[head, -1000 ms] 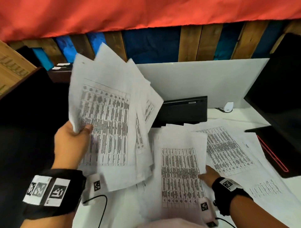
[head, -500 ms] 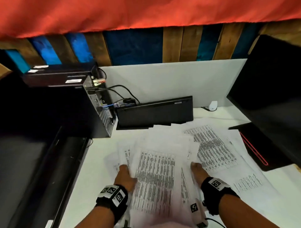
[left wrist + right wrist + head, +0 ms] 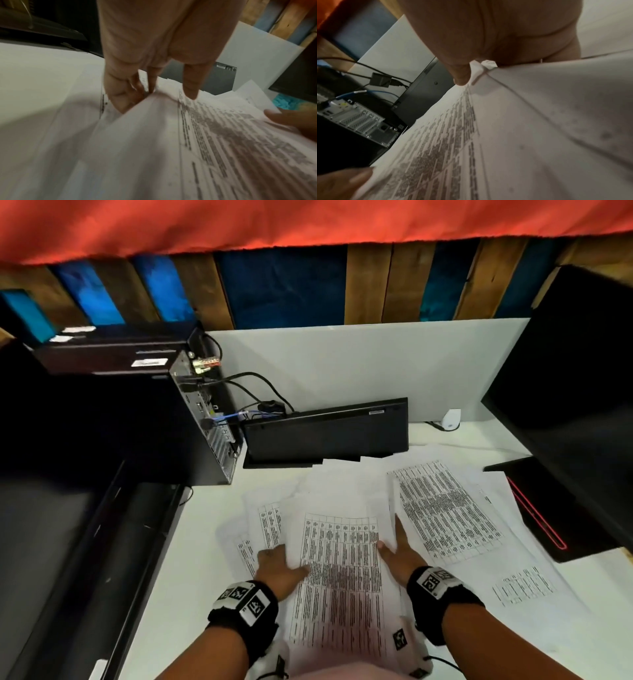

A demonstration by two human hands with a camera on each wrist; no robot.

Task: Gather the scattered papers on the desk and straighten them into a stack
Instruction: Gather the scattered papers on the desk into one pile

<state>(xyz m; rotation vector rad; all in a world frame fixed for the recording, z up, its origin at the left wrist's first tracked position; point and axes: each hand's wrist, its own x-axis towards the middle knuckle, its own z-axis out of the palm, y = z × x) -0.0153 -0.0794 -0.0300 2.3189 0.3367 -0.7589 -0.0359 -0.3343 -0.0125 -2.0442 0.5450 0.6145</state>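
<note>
A loose bundle of printed papers (image 3: 339, 570) lies on the white desk (image 3: 191, 559) in front of me. My left hand (image 3: 279, 565) holds its left edge. In the left wrist view that hand (image 3: 154, 75) has the thumb on top and its fingers (image 3: 123, 100) tucked under the sheets. My right hand (image 3: 397, 553) lies with straight fingers against the bundle's right side. The right wrist view shows this hand (image 3: 479, 54) with its thumb on the top sheet and another sheet covering the fingers. More sheets (image 3: 445, 508) lie spread out to the right, and a few (image 3: 267, 518) poke out on the left.
A computer tower (image 3: 205, 440) with cables stands at the back left beside the desk's left edge. A black keyboard (image 3: 325, 429) leans against the white divider (image 3: 342, 364). A monitor (image 3: 575, 371) and a black pad with a red line (image 3: 548, 508) stand on the right.
One second ago my left hand held a fan of papers up in the air. It has since laid them on the desk pile, and both hands now flank the bundle.
</note>
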